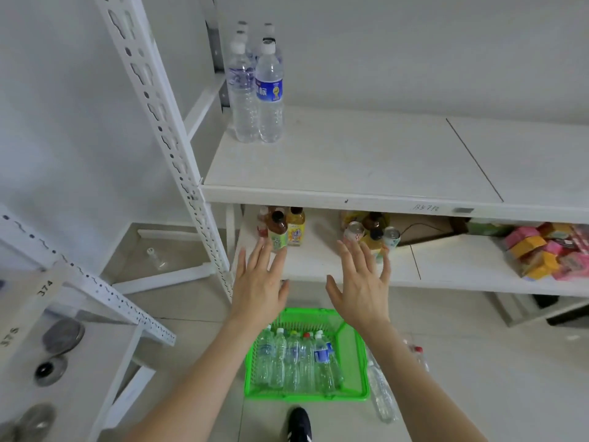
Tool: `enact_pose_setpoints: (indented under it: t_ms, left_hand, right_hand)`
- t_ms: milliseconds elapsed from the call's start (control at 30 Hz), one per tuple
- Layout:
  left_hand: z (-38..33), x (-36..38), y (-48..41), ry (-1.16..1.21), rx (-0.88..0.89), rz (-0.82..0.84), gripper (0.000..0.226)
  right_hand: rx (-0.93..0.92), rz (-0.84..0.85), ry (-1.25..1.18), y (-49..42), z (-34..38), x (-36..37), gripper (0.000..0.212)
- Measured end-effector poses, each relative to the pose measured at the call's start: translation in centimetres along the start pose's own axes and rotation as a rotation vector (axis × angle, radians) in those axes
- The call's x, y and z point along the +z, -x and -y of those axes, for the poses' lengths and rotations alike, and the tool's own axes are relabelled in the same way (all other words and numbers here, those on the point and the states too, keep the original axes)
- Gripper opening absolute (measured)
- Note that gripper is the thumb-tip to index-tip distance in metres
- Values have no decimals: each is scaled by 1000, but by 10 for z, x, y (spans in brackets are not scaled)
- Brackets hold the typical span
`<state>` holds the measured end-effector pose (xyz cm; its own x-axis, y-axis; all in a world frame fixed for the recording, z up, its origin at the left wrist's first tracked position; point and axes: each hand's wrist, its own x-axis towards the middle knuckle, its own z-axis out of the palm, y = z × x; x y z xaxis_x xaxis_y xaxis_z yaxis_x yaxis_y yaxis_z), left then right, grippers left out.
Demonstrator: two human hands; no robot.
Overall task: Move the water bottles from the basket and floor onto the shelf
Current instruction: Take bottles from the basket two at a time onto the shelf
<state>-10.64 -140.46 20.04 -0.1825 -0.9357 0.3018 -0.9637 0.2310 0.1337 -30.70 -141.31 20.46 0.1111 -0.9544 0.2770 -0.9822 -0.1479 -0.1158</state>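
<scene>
My wrists hide part of the green basket [353,362] of bottles [299,362], while my left hand [259,282] and right hand [361,285] hover spread open, empty.

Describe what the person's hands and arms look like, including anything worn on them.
Both the left hand and the right hand are bare: no gloves, rings, watch or bracelets show. Both forearms are uncovered down to the frame's bottom edge, with no sleeve in view.

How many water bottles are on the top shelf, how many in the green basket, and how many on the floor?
Top shelf: 4 water bottles, though the back ones are partly hidden
Green basket: 5 water bottles
Floor beside the basket: 2 water bottles, one partly hidden by an arm
Total: 11
</scene>
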Motion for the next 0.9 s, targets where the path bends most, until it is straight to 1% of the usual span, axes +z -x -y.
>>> enact_pose_setpoints:
  t_ms: [100,200,467,667,800,900]
  left_hand:
    - [-5,10,43,-15,19,68,64]
    - [-6,21,84,-22,20,124,65]
    - [-9,62,157,57,-116,302,66]
    - [-11,100,172,94,-204,425,64]
    - [-14,135,163,119,-228,464,63]
    - [-13,174,148,160,-275,483,62]
  right_hand:
    - [35,50,6,46,1,7,66]
    - [68,135,9,90,1,20,68]
    - [187,288,-8,175,-10,59,67]
    - [262,350,-46,189,-34,92,67]
    - [309,429,-68,177,-53,126,70]
    - [317,485,-94,160,-68,162,70]
